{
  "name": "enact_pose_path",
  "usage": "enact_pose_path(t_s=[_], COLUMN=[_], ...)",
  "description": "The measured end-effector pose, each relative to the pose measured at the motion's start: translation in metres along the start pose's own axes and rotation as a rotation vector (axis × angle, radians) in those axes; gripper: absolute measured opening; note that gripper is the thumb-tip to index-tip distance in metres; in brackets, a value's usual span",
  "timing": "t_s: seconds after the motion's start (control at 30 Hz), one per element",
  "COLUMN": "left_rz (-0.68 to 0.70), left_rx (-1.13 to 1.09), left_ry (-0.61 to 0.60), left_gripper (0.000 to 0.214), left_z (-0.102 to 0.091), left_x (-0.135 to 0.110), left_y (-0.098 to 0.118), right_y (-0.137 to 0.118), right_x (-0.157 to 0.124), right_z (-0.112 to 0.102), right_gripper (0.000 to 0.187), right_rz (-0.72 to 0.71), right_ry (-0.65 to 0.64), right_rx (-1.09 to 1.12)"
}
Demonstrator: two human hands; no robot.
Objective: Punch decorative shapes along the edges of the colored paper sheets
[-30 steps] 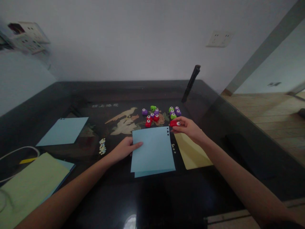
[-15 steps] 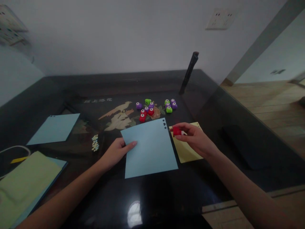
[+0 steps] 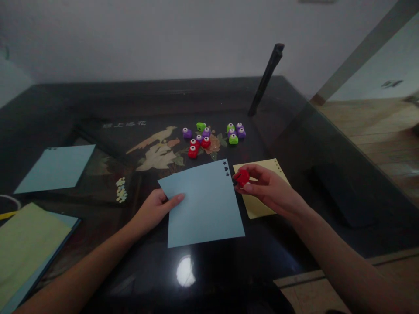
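Note:
My left hand (image 3: 160,206) grips the left edge of a blue sheet of paper (image 3: 206,209), thumb on top and fingers underneath. Several small shapes, star-like and heart-like, are punched along the sheet's top right edge. Between the thumb and fingers of my right hand (image 3: 262,185) is a red craft punch (image 3: 242,177), close beside that punched edge. Below the right hand lies a yellow sheet (image 3: 257,207) with small holes near its top right corner. Several purple, green and red punches (image 3: 206,142) stand beyond the blue sheet.
More punches (image 3: 233,139) are grouped at the right, near an upright black post (image 3: 266,80). Punched paper bits (image 3: 121,190) lie left of my left hand. Another blue sheet (image 3: 57,168) and a stack of yellow and blue paper (image 3: 32,248) are further left. A dark flat object (image 3: 342,194) lies right.
My right hand has turned the red punch so that its slotted side faces the blue sheet. The left hand keeps its hold on the paper. The view has tipped downward.

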State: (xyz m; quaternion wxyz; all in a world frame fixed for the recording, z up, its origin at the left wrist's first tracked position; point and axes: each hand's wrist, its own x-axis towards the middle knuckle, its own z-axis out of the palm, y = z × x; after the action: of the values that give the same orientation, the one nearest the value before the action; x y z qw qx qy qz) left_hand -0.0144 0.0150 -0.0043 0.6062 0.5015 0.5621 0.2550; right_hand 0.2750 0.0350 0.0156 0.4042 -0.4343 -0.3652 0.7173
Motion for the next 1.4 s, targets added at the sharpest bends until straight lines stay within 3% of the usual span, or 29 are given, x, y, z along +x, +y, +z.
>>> enact_pose_path(t_s=[0.23, 0.6, 1.4], left_rz=[0.024, 0.032, 0.026], left_rx=[0.056, 0.105, 0.177], left_ry=[-0.043, -0.058, -0.062], left_gripper=[0.033, 0.027, 0.031], left_z=[-0.0009, -0.0011, 0.0003], left_x=[0.0012, 0.0010, 0.0004], left_y=[-0.0005, -0.0026, 0.0024], right_y=[0.0018, 0.0026, 0.0018], right_x=[-0.0023, -0.0054, -0.0068], right_z=[0.0013, 0.0054, 0.0099], right_gripper=[0.029, 0.027, 0.024], right_rz=[0.100, 0.007, -0.001], right_ry=[-0.048, -0.028, -0.029], right_rx=[-0.065, -0.330, -0.426])
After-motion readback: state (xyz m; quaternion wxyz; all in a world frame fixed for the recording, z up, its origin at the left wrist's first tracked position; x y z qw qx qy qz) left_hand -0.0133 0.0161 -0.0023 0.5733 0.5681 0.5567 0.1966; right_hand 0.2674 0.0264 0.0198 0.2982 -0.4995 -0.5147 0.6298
